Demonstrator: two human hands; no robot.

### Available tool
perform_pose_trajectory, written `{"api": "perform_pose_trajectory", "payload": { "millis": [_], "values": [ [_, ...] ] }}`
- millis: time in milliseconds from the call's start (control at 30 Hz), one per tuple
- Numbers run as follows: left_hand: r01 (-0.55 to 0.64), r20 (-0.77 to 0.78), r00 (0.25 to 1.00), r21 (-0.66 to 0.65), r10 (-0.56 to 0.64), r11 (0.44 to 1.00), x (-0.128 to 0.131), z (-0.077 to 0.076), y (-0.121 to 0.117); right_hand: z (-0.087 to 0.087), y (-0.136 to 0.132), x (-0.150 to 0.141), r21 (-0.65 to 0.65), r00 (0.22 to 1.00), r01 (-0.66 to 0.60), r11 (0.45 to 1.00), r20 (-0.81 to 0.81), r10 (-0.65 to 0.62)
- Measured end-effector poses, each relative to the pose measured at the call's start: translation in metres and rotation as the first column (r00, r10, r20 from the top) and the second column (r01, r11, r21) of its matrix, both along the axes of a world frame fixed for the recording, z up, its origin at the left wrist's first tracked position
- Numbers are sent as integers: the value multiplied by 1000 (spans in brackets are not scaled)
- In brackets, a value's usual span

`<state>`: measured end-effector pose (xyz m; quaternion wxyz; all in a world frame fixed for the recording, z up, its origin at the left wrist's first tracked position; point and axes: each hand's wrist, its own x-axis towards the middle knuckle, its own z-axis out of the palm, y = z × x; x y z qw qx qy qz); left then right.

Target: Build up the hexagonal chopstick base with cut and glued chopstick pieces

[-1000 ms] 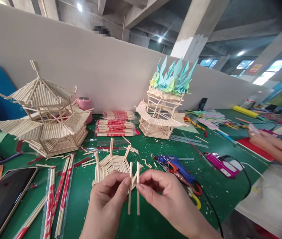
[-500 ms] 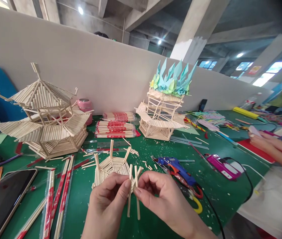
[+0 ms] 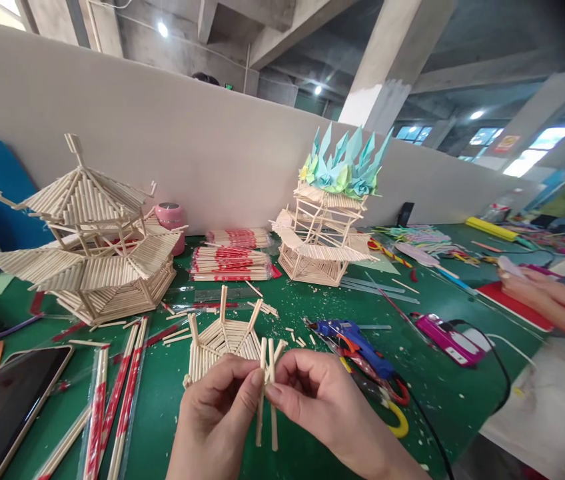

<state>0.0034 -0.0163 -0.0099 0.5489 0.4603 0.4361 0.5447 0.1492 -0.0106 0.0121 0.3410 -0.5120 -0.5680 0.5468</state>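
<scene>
Between thumb and fingers, my left hand (image 3: 222, 407) pinches a thin wooden stick (image 3: 260, 423), held nearly upright. My right hand (image 3: 320, 403) pinches a second wooden stick (image 3: 274, 427) close beside it; the two stand side by side with their middles near each other. Whether they touch I cannot tell. Behind my hands lies a many-sided stick base (image 3: 225, 337) with short posts rising from its corners; my fingers hide its near side. Right of my hand rest a blue glue gun (image 3: 352, 340) and scissors with a yellow and red handle (image 3: 396, 417).
A stick pavilion (image 3: 97, 267) stands at left, another topped with blue paper points (image 3: 320, 250) behind. Wrapped stick bundles (image 3: 232, 262) lie between. A phone (image 3: 17, 407) and packs of sticks (image 3: 122, 400) are at left. At right are a pink power strip (image 3: 445, 340) and another person's hands (image 3: 525, 287).
The two sticks have come closer together, the right one now more nearly parallel to the left. Both hands keep their pinch. The whole view has shifted slightly.
</scene>
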Motion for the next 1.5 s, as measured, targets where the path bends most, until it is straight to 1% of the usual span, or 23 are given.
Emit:
{"api": "perform_pose_trajectory", "payload": {
  "millis": [200,733,867,1033,1167,1400,1500],
  "values": [
    [-10,-3,1000,35,10,999,1,0,2,0,2,-2,-29,999,-4,1000,-43,3],
    [-9,-12,1000,16,9,1000,1,2,0,-2,2,0,-42,998,-5,999,-60,3],
    [-12,0,1000,19,12,1000,2,1,2,-2,2,0,-52,997,-12,999,-76,8],
    [-28,-5,1000,6,28,1000,3,-1,2,-3,4,-1,-40,997,-16,999,-73,13],
    [-38,-7,999,-14,38,999,3,0,1,-3,5,-1,-24,998,-31,999,-62,29],
    [-21,-10,1000,-62,21,998,3,5,1,1,4,0,8,998,-44,999,-42,44],
    [-8,1,1000,-60,8,998,3,6,1,1,4,0,15,998,-49,999,-41,49]
  ]
}}
